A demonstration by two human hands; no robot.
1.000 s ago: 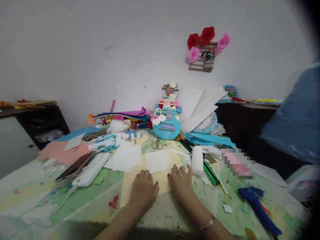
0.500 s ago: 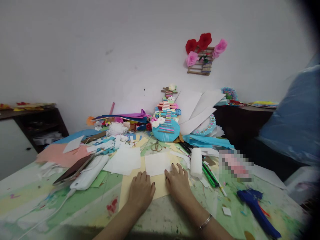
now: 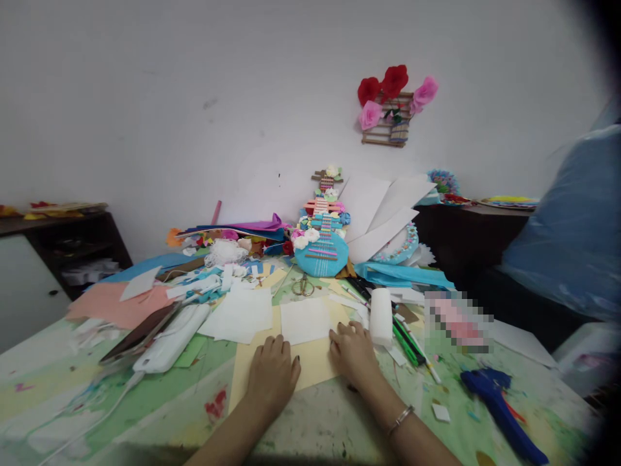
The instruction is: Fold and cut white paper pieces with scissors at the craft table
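A cream sheet of paper (image 3: 310, 372) lies flat on the table, with a smaller white sheet (image 3: 305, 319) on top of it. My left hand (image 3: 273, 372) rests on the cream sheet, just below the white sheet's lower left corner, fingers together and extended forward. My right hand (image 3: 354, 353) lies over the right part of the cream sheet, fingertips close to the white sheet's right edge. Its fingers are bent a little and its thumb is mostly hidden beneath the palm. Neither hand visibly holds anything.
Scissors (image 3: 303, 286) lie behind the white sheet, before a blue paper instrument model (image 3: 321, 254). To the right are a white roll (image 3: 381, 317), a green cutter (image 3: 407, 341) and a blue glue gun (image 3: 502, 411). Left are more white paper (image 3: 241, 315), a white power strip (image 3: 169, 340) and a phone (image 3: 140, 333).
My right hand has moved slightly right, off the white sheet's edge, and its fingers have drawn in. My left hand stays nearly where it was.
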